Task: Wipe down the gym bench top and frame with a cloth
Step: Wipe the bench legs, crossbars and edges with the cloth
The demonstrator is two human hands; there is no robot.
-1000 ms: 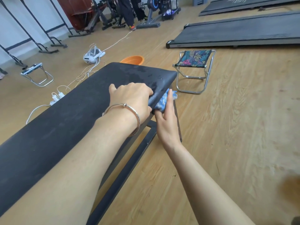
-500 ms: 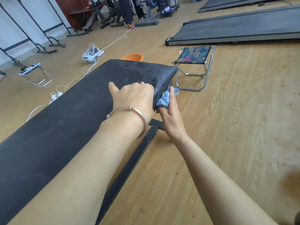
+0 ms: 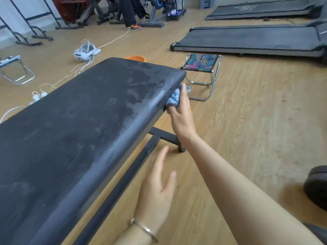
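The cloth (image 3: 174, 98), blue and white, is bunched against the right side of the bench top (image 3: 79, 138), close to its far corner. My right hand (image 3: 182, 115) holds it there. The cloth sits between my fingers and the pad's edge, with one finger straight along its outer face and the others curled in beneath it. The far part of the top shows darker, wet-looking patches, and the nearer part looks dull and streaked.

Under the pad runs the black frame (image 3: 123, 183), and its cross foot rests on the wood floor (image 3: 247, 138) below my right wrist. My left hand (image 3: 157, 188) hangs in the air beside the long bar, nearer to me, slightly blurred. Its fingers are straight and a little spread, gripping nothing. It has a bracelet (image 3: 145, 228) at the wrist.

Just past the bench corner stands a folding stool (image 3: 201, 68). An orange bowl (image 3: 136, 58) peeks out behind the far end. A headset (image 3: 85, 52) with cables lies on the floor to the left, and a treadmill (image 3: 247, 39) lies farther off.
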